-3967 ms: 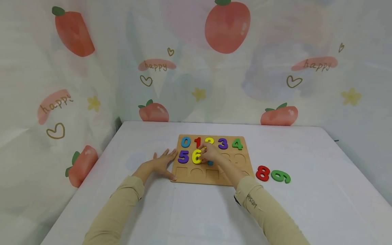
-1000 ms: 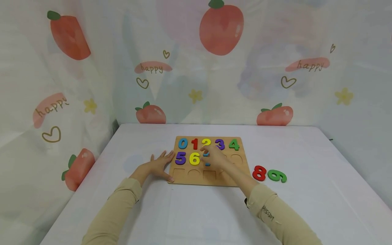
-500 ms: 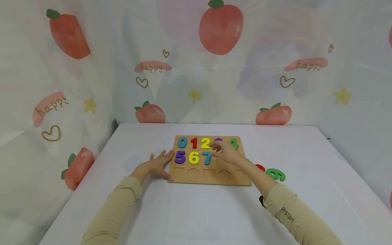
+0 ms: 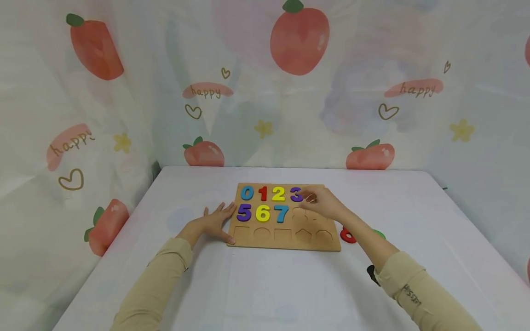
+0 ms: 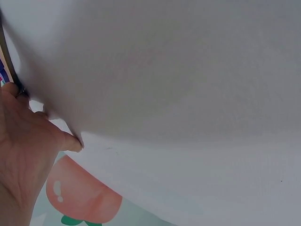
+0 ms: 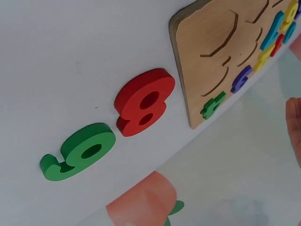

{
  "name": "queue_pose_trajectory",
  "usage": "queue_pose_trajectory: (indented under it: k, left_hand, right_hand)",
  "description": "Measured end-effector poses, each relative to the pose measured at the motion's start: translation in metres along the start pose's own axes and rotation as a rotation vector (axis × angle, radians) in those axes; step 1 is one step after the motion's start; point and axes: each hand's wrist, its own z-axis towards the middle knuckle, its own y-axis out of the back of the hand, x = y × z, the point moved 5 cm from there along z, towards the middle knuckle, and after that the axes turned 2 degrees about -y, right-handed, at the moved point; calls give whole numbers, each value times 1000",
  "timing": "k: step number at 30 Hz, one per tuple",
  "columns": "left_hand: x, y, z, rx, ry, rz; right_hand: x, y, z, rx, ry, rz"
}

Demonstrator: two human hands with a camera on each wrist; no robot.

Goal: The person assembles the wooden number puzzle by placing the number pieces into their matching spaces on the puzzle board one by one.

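Observation:
A wooden number board point(image 4: 271, 225) lies on the table, with digits 0 to 3 and 5 to 7 showing in the head view. My left hand point(image 4: 213, 224) rests at its left edge, fingers spread. Above the board's upper right hovers my right hand point(image 4: 325, 203), fingers loosely bent and holding nothing, near the purple 3 point(image 4: 296, 195). It hides the green 4 point(image 6: 214, 104), which the right wrist view shows in place. The blue 7 point(image 4: 282, 211) sits in the second row. Off the board's right side lie a red 8 point(image 6: 129, 101) and a green 9 point(image 6: 75, 141).
The white table point(image 4: 265, 289) meets a fruit-patterned cloth backdrop point(image 4: 248, 119) at its back and left. Outlined shape recesses point(image 4: 283, 235) run along the board's front row. The right forearm point(image 4: 372, 236) partly covers the loose 8 and 9 in the head view.
My right hand has let go of the blue 7, which now lies uncovered in the second row, and has moved right across the board. The left hand stays at the board's edge.

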Motion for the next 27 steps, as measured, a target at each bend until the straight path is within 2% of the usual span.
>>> queue_pose_trajectory:
  k: [6, 12, 20, 27]
  left_hand:
    - [-3, 3, 1, 4, 6, 7]
    - [-5, 5, 1, 6, 5, 12]
    - [-2, 1, 0, 9, 15, 10]
    - [-1, 1, -3, 4, 12, -10]
  right_hand:
    - [-10, 12, -6, -7, -39, -9]
    - [-22, 23, -19, 5, -43, -17]
    - [-51, 30, -36, 36, -95, -75]
    - [-62, 34, -45, 34, -115, -99]
